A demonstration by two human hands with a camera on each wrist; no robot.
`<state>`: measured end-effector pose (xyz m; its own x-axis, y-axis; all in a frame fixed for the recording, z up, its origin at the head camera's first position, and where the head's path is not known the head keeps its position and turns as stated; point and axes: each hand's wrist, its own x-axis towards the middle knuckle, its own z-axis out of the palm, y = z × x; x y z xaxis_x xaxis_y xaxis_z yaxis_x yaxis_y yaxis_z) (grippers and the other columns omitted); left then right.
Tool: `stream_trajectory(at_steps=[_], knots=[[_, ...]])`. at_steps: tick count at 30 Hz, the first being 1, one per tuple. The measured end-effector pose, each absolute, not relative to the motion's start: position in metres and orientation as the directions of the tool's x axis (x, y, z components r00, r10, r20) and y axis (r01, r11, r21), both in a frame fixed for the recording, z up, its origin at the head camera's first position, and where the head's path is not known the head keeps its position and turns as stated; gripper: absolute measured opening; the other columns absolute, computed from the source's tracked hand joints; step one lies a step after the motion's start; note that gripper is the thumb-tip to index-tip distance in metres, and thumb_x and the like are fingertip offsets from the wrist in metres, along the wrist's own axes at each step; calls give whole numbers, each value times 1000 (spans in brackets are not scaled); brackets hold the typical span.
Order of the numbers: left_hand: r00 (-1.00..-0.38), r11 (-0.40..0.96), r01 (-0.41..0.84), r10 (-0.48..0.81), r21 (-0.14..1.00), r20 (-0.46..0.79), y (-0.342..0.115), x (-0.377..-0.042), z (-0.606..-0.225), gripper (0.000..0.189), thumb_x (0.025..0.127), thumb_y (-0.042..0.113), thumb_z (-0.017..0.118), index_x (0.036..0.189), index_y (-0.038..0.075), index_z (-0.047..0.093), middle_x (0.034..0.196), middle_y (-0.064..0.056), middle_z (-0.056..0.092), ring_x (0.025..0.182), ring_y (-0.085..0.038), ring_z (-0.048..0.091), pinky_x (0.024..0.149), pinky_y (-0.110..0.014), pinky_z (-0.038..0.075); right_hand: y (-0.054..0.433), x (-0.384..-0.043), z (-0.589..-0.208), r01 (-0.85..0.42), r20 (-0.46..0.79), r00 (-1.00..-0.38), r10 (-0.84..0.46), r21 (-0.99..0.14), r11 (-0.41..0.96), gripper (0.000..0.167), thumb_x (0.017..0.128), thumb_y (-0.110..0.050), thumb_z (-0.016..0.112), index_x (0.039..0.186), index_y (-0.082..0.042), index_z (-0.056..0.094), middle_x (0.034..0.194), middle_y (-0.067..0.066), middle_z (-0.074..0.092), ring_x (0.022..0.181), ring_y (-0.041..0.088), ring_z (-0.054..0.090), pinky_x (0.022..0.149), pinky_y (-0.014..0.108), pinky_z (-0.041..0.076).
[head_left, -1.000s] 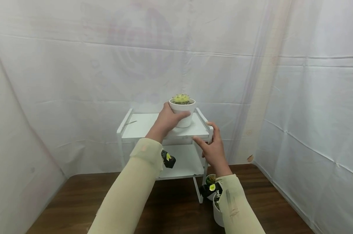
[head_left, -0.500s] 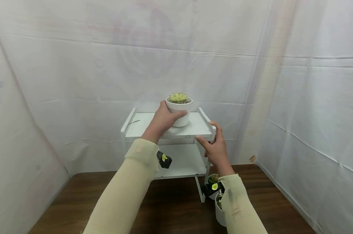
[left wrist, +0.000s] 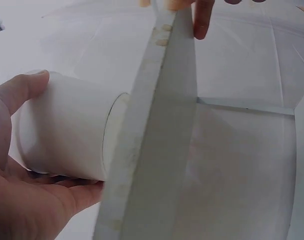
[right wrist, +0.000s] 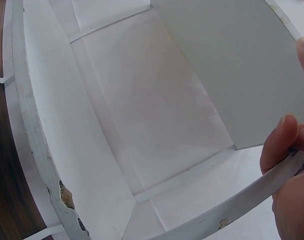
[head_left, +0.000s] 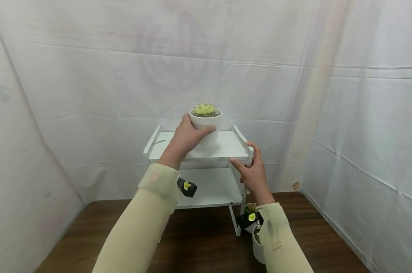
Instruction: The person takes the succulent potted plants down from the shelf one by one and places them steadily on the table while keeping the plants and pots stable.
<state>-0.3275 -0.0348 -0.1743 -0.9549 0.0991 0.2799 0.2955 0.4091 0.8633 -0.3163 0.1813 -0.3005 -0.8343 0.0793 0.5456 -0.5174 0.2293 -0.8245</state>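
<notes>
My left hand (head_left: 187,136) grips a white pot (head_left: 203,121) with a yellow-green succulent (head_left: 204,109) in it, thumb across the front. The pot is over the top board of a small white shelf unit (head_left: 161,151). In the left wrist view, the pot (left wrist: 69,122) lies close to the board's front edge (left wrist: 137,130); whether its base touches the board I cannot tell. At the unit's right front corner, my right hand (head_left: 255,174) holds the frame. The right wrist view has its fingers (right wrist: 286,132) curled round the white post (right wrist: 226,210).
Two more potted plants stand on the brown wood surface (head_left: 199,239) beside the unit's right leg; the nearer white pot (head_left: 258,248) is partly behind my right sleeve. A lower board (head_left: 212,185) spans the unit. White sheets (head_left: 124,94) hang behind and at both sides.
My left hand has carried the potted succulent left across the top board and slightly up. My right hand keeps its grip on the frame. The head view has shifted a little.
</notes>
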Motion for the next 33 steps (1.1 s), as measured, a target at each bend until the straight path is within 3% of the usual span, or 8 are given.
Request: stream_trajectory(at_steps=[12, 22, 29, 33], knots=[[-945, 370, 327, 154, 870, 290, -47, -312, -167, 100, 79, 51, 75, 153, 16, 17, 145, -5, 42, 127, -23, 48, 105, -46, 43, 180, -312, -294, -507, 531, -845, 68, -834, 217, 72, 90, -25, 71, 147, -27, 27, 106, 17, 57, 41, 13, 40, 42, 29, 42], [-939, 364, 341, 174, 867, 296, -57, -305, -169, 94, 78, 51, 76, 149, 17, 24, 140, -2, 46, 125, -20, 49, 105, -44, 43, 183, -321, -302, -491, 519, -851, 81, -840, 229, 71, 89, -31, 71, 145, -37, 27, 94, 14, 55, 40, 13, 38, 43, 32, 44], [-936, 384, 349, 173, 855, 305, -67, -298, -171, 95, 79, 51, 76, 149, 15, 23, 142, -4, 44, 127, -22, 48, 106, -46, 42, 184, -321, -301, -502, 530, -844, 79, -833, 231, 72, 89, -31, 72, 145, -35, 28, 106, 16, 55, 41, 13, 39, 43, 30, 43], [-931, 381, 364, 182, 850, 317, -73, -295, -172, 94, 80, 49, 76, 149, 13, 23, 143, -7, 44, 127, -24, 48, 106, -46, 42, 185, -321, -301, -498, 529, -844, 86, -834, 237, 71, 88, -31, 72, 145, -36, 29, 102, 17, 56, 42, 13, 39, 43, 30, 42]])
